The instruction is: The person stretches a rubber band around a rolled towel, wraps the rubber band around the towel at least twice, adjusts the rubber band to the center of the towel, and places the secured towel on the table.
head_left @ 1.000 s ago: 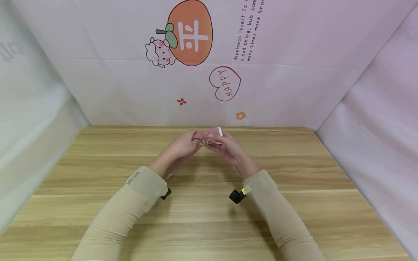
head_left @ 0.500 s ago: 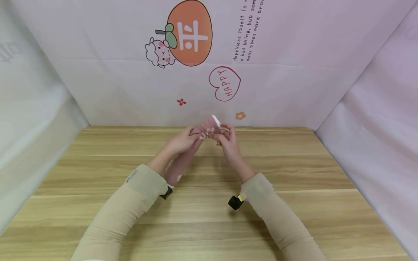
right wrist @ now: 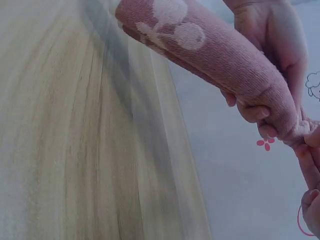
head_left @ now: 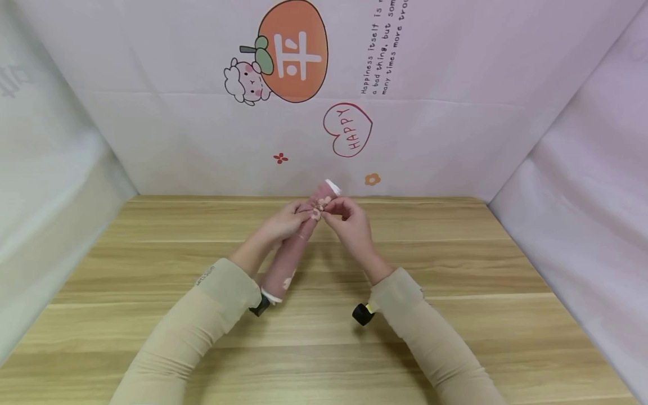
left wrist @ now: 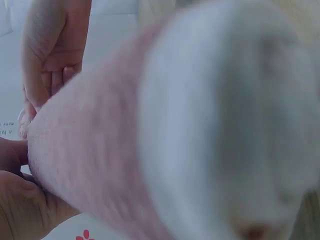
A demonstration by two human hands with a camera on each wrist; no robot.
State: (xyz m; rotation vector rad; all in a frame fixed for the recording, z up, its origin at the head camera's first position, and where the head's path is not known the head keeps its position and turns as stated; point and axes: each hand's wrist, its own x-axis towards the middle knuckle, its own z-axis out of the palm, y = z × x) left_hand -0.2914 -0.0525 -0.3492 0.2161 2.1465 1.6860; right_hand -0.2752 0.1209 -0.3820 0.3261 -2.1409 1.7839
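Observation:
A rolled pink towel (head_left: 289,259) with pale flower motifs and white ends is held aslant above the table, one end toward the back wall. Around its middle, my left hand (head_left: 284,221) grips the roll, thumb on top. From the right, my right hand (head_left: 354,226) pinches the towel at a bunched spot beside the left thumb. In the left wrist view the towel's white end (left wrist: 185,125) is close and blurred, covering much of the scene. The right wrist view shows left fingers (right wrist: 256,113) curled under the roll; the right hand is only partly visible there.
A wood-grain table (head_left: 455,337) lies beneath both hands. White printed cloth (head_left: 430,146) forms the back wall, with more cloth at both sides. Black wrist cameras (head_left: 362,315) hang under the sleeves.
The towel roll has come into view below the left hand, its near end swinging outward. My right hand has shifted from being clasped near the left to a pinch at the middle.

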